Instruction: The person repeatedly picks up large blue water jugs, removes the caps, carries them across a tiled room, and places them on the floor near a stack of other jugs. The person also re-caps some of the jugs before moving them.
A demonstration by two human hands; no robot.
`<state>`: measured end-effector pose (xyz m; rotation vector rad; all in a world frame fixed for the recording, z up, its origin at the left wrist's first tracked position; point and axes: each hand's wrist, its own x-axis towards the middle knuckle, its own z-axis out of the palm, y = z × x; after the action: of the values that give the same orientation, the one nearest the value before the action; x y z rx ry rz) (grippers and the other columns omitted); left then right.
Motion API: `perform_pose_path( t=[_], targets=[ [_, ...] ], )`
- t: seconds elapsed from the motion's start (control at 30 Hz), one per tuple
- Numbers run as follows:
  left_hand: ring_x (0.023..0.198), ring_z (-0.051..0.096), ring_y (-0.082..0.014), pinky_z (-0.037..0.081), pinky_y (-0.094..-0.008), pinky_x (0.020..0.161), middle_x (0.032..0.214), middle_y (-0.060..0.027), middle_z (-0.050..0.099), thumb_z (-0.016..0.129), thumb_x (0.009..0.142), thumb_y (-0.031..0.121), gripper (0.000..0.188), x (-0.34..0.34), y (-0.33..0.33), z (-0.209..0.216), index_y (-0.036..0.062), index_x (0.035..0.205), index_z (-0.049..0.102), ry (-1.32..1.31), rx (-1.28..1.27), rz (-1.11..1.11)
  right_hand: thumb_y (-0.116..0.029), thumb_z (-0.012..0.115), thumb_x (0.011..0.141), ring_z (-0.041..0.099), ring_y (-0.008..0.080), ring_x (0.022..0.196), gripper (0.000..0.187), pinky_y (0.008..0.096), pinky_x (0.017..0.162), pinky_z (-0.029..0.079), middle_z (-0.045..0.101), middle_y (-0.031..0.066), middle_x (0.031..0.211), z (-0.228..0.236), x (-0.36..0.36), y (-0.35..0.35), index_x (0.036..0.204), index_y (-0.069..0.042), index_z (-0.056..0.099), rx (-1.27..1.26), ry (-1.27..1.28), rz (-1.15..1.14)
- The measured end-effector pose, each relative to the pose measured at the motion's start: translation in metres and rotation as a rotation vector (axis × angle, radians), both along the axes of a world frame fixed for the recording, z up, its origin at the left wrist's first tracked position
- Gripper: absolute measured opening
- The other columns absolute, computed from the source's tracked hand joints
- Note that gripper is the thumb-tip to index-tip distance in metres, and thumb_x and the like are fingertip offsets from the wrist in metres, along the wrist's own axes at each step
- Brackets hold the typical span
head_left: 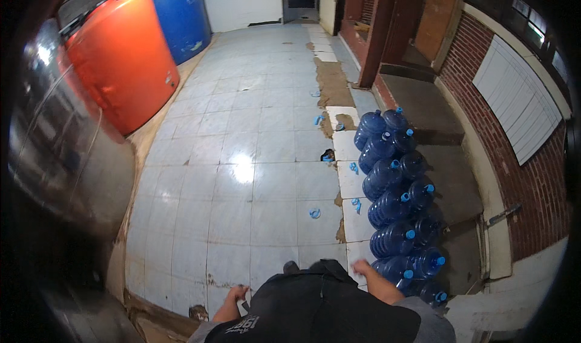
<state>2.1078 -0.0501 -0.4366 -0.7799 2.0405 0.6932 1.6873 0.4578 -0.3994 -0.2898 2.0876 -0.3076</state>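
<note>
My left hand (238, 293) hangs low beside my dark shirt, its fingers curled in. A small grey piece (246, 305) shows just below it; I cannot make out what it is. On the other side, my right hand (361, 267) is held with fingers bent inward, and whatever may be inside is hidden. It is nearest to a lower blue water jug (396, 269), with a gap between them. Several such translucent jugs with light-blue caps (410, 234) lie stacked on their sides in a long row to my right.
Torn light-blue cap pieces (315, 213) lie scattered on the tiled floor (230, 216). A hole (327, 155) breaks the tiles ahead. Orange (124, 65) and blue tanks (178, 19) stand at the far left, near a shiny metal tank (66, 143). Concrete steps (448, 173) rise behind the jugs.
</note>
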Motion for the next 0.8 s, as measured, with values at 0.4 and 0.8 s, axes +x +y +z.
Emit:
perform_pose_path(
  t=[0.4, 0.8],
  targets=[
    [0.063, 0.057, -0.0189, 0.046, -0.0335, 0.057, 0.070, -0.0120, 0.058, 0.046, 0.081, 0.004, 0.016, -0.578, -0.188, 0.227, 0.0000, 0.092, 0.058, 0.892, 0.104, 0.264, -0.026, 0.057, 0.085, 0.061, 0.0205, 0.060, 0.028, 0.0398, 0.054, 0.046, 0.063, 0.0114, 0.066, 0.013, -0.037, -0.045, 0.074, -0.002, 0.067, -0.129, -0.406, -1.150],
    [0.074, 0.065, -0.0255, 0.052, -0.0383, 0.067, 0.078, -0.0138, 0.068, 0.062, 0.075, 0.023, 0.021, -0.630, -0.313, 0.132, 0.0044, 0.082, 0.071, 0.229, 0.160, 0.056, -0.022, 0.062, 0.086, 0.063, 0.0183, 0.063, 0.019, 0.0330, 0.061, 0.050, 0.065, 0.0094, 0.072, 0.062, -0.577, -0.330, 0.097, -0.006, 0.061, -0.649, 0.558, -0.622]
  ],
)
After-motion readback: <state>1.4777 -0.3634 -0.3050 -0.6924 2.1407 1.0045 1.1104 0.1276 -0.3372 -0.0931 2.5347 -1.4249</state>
